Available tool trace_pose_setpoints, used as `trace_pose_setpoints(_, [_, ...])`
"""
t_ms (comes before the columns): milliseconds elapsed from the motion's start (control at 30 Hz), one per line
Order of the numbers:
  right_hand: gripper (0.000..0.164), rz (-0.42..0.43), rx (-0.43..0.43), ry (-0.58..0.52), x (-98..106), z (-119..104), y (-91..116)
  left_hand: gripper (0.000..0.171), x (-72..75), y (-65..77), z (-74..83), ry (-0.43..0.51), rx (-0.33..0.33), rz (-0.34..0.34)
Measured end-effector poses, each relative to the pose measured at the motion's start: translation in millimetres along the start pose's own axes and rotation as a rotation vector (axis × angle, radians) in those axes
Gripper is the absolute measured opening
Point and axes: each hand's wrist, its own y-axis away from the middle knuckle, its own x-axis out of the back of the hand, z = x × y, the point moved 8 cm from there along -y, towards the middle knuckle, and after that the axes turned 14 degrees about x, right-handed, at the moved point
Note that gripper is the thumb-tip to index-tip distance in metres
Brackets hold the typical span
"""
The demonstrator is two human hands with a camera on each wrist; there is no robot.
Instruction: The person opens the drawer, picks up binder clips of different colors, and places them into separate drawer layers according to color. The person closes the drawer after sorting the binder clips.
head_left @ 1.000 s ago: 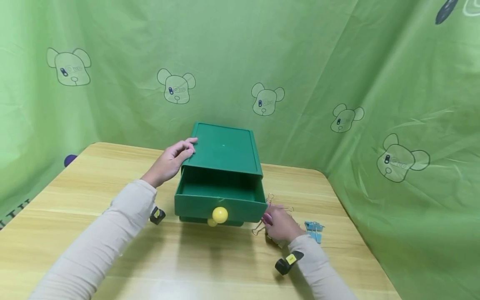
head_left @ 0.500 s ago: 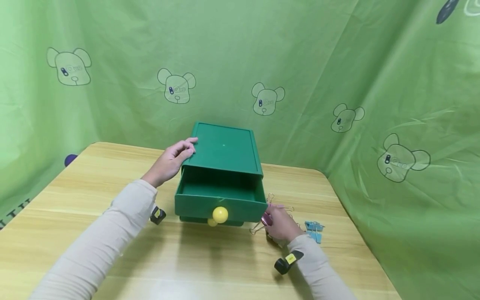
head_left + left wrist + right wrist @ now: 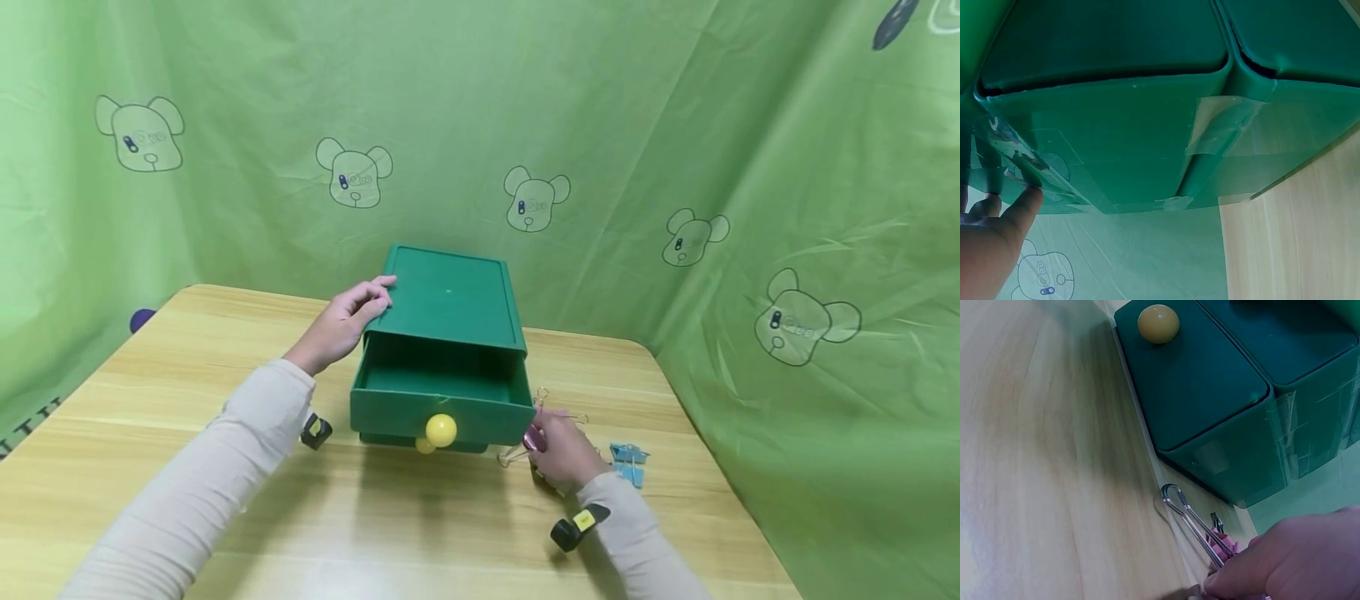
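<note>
A green drawer cabinet (image 3: 450, 296) stands mid-table, its top drawer (image 3: 390, 412) pulled out and bare inside. My left hand (image 3: 341, 325) rests against the cabinet's upper left edge, thumb and fingers touching the side and top; the left wrist view shows those fingers (image 3: 1022, 209) beside clear tape. Right of the drawer front, my right hand (image 3: 562, 454) pinches a pink binder clip (image 3: 533, 438) low over the table. Its wire handle (image 3: 1192, 524) sticks out past the thumb in the right wrist view. More pink clips lie around that hand, partly hidden by it.
Blue binder clips (image 3: 628, 465) lie to the right of my right hand. Yellow knobs (image 3: 441, 430) jut from the drawer fronts. The wooden table (image 3: 300, 517) is bordered at the back and right by a green curtain (image 3: 442, 108) with printed bear heads.
The wire handle of the pink binder clip has tilted slightly down and left in my right hand. The left hand and the cabinet stay in place.
</note>
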Motion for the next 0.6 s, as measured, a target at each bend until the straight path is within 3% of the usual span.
trace_pose_setpoints(200, [0.034, -0.004, -0.005, 0.0, 1.7, -1.8, 1.4, 0.021, -0.1, -0.1, -0.8, 0.001, 0.001, 0.0])
trace_pose_setpoints(600, [0.041, 0.008, -0.071, -0.021, 5.7, 0.3, 5.9, 0.021, 0.4, 0.9, 1.1, 0.004, -0.01, 0.006])
